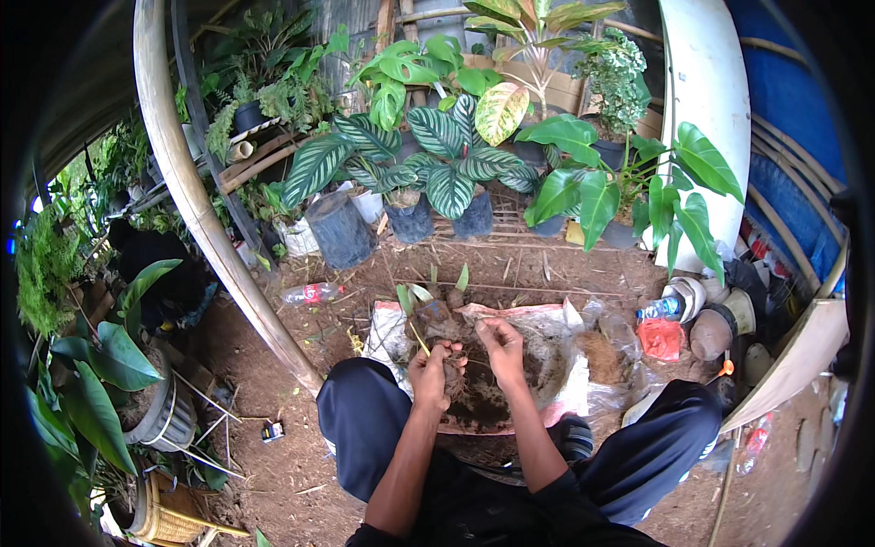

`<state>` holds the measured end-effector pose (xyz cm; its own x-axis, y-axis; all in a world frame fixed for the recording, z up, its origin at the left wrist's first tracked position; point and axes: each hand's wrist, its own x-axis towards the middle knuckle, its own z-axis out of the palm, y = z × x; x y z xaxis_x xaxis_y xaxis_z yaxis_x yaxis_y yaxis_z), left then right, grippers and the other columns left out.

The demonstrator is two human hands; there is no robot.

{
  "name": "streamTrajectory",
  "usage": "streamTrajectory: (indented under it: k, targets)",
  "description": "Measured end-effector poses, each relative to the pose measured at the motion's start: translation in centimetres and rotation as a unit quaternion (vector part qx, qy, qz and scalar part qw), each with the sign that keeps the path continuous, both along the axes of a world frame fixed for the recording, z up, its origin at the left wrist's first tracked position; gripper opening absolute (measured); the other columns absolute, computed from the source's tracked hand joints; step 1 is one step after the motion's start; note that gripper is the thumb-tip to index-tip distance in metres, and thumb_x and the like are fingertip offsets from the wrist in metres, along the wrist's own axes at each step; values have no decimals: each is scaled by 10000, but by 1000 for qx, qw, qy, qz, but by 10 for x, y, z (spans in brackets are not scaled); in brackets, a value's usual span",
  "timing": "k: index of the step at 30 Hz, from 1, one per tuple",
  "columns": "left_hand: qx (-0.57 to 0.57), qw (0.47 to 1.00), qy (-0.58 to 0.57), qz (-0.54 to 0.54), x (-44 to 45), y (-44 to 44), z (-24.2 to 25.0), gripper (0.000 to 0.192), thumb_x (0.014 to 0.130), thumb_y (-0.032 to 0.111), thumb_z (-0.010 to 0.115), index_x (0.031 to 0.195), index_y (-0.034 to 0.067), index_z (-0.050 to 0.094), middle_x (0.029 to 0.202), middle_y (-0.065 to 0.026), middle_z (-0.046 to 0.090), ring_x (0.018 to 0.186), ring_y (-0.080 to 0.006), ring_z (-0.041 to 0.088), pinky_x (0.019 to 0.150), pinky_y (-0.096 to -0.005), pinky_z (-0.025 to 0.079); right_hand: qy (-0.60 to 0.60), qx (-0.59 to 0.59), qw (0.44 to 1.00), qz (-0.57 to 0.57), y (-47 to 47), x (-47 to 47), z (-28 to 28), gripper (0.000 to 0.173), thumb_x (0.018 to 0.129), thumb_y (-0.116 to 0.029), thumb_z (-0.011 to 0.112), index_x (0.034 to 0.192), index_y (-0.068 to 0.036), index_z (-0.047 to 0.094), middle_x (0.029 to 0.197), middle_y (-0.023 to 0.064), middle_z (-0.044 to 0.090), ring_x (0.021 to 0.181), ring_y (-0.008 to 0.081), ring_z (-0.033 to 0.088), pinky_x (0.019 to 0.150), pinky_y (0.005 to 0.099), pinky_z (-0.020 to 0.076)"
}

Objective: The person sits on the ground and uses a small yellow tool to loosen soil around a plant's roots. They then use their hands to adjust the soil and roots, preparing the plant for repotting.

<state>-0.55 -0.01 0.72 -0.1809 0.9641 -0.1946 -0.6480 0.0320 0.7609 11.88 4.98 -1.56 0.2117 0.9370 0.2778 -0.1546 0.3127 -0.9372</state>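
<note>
My left hand (431,376) is closed on a plant's root ball (454,384), from which a thin yellow-green stem (418,336) rises to the upper left. My right hand (502,345) is raised just to its right, thumb and fingertips close together; whether they pinch a fine root or strand cannot be told. Both hands are above a white sack sheet (564,403) with red edges, which bears dark soil (478,403). Beyond my left hand lie more root clumps (434,316) with short green leaves. A bundle of brown fibre (603,357) is on the sheet's right side.
A slanting bamboo pole (219,232) stands at left. Potted plants (410,217) line the back. A plastic bottle (313,293) lies on the soil floor. To the right are clear plastic bags (618,328), a red bag (660,338) and stacked pots (711,334).
</note>
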Motion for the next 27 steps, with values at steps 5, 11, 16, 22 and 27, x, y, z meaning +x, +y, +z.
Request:
streamTrajectory:
  k: [5,11,16,22,27]
  targets:
    - [-25,1000,-17,9,-6,1,-1,98,848,112,530,790,35,540,792,-123,648,520,-186,588,457,-305,484,-19,16,999,22,-9,-8,13,106,855,-112,655,876,-11,633,716,-68,536,650,6,418,580,179,349]
    - [-31,989,-130,-69,-1,2,-1,194,878,219,537,924,31,514,787,-118,630,591,-190,604,520,-306,508,-27,-2,1000,16,-17,-5,23,116,859,-113,651,890,-2,636,740,-56,569,661,11,449,595,186,375]
    - [23,989,-125,-71,5,0,7,252,914,264,534,1002,29,505,875,-128,643,709,-208,653,620,-330,556,5,20,1000,8,-10,-7,15,117,856,-123,654,880,-9,641,692,-67,538,616,10,417,552,186,343]
    - [57,992,-101,-43,1,-3,12,273,912,312,557,970,49,511,866,-118,643,610,-191,624,527,-300,530,-3,19,1000,-6,-4,-8,5,114,852,-136,660,872,-25,649,602,-103,426,560,3,316,497,197,251]
    - [36,992,-122,-25,-3,-7,15,233,895,298,579,916,75,513,775,-99,615,493,-158,541,431,-264,468,-19,28,999,-8,-3,-7,4,111,850,-146,667,858,-37,649,604,-115,359,559,7,273,493,204,221]
